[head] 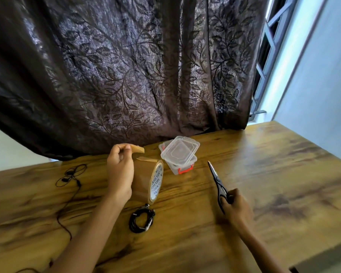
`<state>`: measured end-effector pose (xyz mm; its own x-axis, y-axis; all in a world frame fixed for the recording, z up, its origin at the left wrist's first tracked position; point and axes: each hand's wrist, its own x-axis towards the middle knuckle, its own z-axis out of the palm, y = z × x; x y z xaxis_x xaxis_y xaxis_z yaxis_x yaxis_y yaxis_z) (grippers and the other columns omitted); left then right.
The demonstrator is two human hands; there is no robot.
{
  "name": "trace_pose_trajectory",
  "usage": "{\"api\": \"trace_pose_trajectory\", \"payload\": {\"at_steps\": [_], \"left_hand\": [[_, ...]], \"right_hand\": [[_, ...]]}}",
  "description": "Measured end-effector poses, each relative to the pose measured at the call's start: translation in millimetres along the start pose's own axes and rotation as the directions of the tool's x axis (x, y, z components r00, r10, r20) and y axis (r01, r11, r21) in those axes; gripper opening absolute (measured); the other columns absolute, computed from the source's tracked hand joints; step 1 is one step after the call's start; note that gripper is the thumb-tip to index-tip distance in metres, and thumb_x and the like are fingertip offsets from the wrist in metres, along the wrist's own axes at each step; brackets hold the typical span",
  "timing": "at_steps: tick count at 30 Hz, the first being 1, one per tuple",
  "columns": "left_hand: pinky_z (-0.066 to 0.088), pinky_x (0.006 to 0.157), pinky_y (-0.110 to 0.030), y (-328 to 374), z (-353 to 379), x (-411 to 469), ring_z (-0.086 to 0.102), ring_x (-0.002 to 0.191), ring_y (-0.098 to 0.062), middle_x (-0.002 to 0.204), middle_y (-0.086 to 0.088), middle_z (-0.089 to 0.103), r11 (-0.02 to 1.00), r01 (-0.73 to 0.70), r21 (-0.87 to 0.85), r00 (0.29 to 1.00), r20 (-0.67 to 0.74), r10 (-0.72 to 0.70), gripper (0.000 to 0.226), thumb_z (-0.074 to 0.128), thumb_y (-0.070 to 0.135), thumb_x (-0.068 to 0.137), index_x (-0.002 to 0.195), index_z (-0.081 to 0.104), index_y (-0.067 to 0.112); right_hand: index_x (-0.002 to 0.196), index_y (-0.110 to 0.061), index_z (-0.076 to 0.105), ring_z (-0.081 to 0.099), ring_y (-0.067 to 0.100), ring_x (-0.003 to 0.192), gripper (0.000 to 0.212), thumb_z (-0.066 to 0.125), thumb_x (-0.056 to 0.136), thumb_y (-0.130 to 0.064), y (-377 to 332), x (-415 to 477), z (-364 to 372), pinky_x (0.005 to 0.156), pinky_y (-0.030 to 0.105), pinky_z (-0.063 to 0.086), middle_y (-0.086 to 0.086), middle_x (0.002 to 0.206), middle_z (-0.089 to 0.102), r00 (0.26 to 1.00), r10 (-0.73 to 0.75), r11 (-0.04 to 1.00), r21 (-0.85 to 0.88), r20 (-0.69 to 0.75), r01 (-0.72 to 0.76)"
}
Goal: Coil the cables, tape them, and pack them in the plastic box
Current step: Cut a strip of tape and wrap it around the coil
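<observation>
My left hand [119,170] pinches a short cut piece of brown tape [137,149] above the roll of brown packing tape [147,180], which stands on edge on the wooden table [264,164]. My right hand [237,208] grips the handles of black scissors [218,179], blades closed and pointing away. A coiled black cable [141,220] lies just in front of the roll. A loose black earphone cable [72,175] trails along the table's left side. The clear plastic box [182,161] with red latches sits behind the roll, its lid [179,150] resting askew on top.
A dark leaf-patterned curtain [126,75] hangs along the table's far edge. A window frame [268,56] and pale wall are at the right. The table's right edge drops off near the lower right corner.
</observation>
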<state>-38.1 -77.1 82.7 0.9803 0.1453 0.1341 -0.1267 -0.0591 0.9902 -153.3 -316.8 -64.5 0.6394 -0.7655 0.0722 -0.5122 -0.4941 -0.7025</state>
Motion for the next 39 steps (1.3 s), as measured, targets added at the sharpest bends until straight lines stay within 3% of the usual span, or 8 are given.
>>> {"api": "trace_pose_trajectory", "payload": {"at_steps": [7, 18, 21, 25, 30, 32, 36, 39], "left_hand": [[0.044, 0.085, -0.023, 1, 4, -10, 0.062, 0.087, -0.007, 0.085, 0.003, 0.069, 1.0, -0.004, -0.024, 1.0, 0.019, 0.005, 0.022, 0.042, 0.015, 0.097, 0.08, 0.055, 0.02], [0.045, 0.078, -0.018, 5, 7, -17, 0.058, 0.079, 0.0, 0.078, 0.011, 0.065, 0.998, 0.032, -0.047, 0.999, 0.001, -0.032, 0.024, 0.042, 0.014, 0.097, 0.078, 0.054, 0.021], [0.044, 0.075, -0.016, 6, 10, -20, 0.056, 0.074, 0.003, 0.076, 0.013, 0.063, 0.998, 0.043, -0.054, 0.999, -0.013, -0.044, 0.024, 0.042, 0.014, 0.097, 0.077, 0.054, 0.022], [0.042, 0.068, -0.014, 7, 16, -23, 0.055, 0.072, 0.003, 0.077, 0.013, 0.06, 0.996, 0.064, -0.061, 0.998, -0.022, -0.065, 0.021, 0.043, 0.015, 0.096, 0.08, 0.054, 0.02], [0.041, 0.065, -0.016, 5, 17, -27, 0.053, 0.076, 0.0, 0.082, 0.011, 0.058, 0.996, 0.074, -0.056, 0.997, -0.018, -0.075, 0.013, 0.044, 0.018, 0.096, 0.096, 0.056, 0.013], [0.039, 0.063, -0.015, 4, 15, -28, 0.052, 0.076, 0.001, 0.082, 0.012, 0.057, 0.996, 0.082, -0.041, 0.996, -0.017, -0.083, 0.014, 0.043, 0.018, 0.097, 0.096, 0.056, 0.014], [0.049, 0.064, -0.025, -1, 8, -27, 0.058, 0.073, -0.009, 0.082, 0.009, 0.06, 0.989, 0.13, 0.068, 0.991, 0.023, -0.131, 0.018, 0.042, 0.019, 0.097, 0.088, 0.057, 0.017], [0.056, 0.064, -0.03, -4, 1, -26, 0.068, 0.073, -0.021, 0.088, 0.004, 0.065, 0.974, 0.222, 0.038, 0.972, 0.072, -0.225, 0.024, 0.037, 0.019, 0.099, 0.09, 0.057, 0.011]], "right_hand": [[0.081, -0.006, 0.057, 0.058, 0.033, 0.078, 0.017, 0.066, 0.081, -0.021, 15, 1, 4, 0.059, 0.03, 0.035, 0.014, 0.083, 0.063, 0.998, -0.059, 0.988, -0.143, -0.028, 0.054], [0.092, -0.006, 0.064, 0.055, 0.027, 0.09, 0.022, 0.066, 0.08, -0.024, 7, 4, 9, 0.07, 0.03, 0.043, 0.009, 0.093, 0.058, 0.989, -0.149, 0.986, -0.081, -0.005, 0.148], [0.098, -0.019, 0.063, 0.056, 0.02, 0.098, 0.035, 0.072, 0.074, -0.042, -31, -12, 2, 0.078, 0.031, 0.047, 0.002, 0.104, 0.057, 0.956, -0.287, 0.947, 0.169, 0.06, 0.273], [0.121, -0.043, 0.044, 0.045, -0.006, 0.114, 0.074, 0.068, 0.055, -0.068, -98, -44, -15, 0.094, 0.021, 0.042, -0.022, 0.123, 0.047, 0.835, -0.44, 0.803, 0.56, 0.331, 0.202], [0.142, -0.035, 0.022, 0.042, -0.005, 0.121, 0.113, 0.084, 0.049, -0.049, -131, -57, -6, 0.103, 0.033, 0.043, -0.025, 0.131, 0.042, 0.678, -0.526, 0.752, 0.654, 0.514, 0.087], [0.139, -0.034, 0.028, 0.048, 0.0, 0.117, 0.109, 0.087, 0.049, -0.043, -133, -57, -3, 0.097, 0.039, 0.049, -0.021, 0.124, 0.049, 0.697, -0.51, 0.745, 0.664, 0.504, 0.065], [0.132, -0.026, 0.03, 0.053, -0.011, 0.102, 0.096, 0.088, 0.056, -0.018, -128, -47, -4, 0.089, 0.021, 0.051, -0.016, 0.117, 0.049, 0.724, -0.489, 0.747, 0.662, 0.487, 0.058], [0.128, -0.023, 0.033, 0.052, 0.011, 0.113, 0.099, 0.091, 0.048, -0.03, -113, -29, -1, 0.095, 0.036, 0.05, -0.008, 0.117, 0.049, 0.771, -0.39, 0.836, 0.544, 0.503, 0.067]]}}
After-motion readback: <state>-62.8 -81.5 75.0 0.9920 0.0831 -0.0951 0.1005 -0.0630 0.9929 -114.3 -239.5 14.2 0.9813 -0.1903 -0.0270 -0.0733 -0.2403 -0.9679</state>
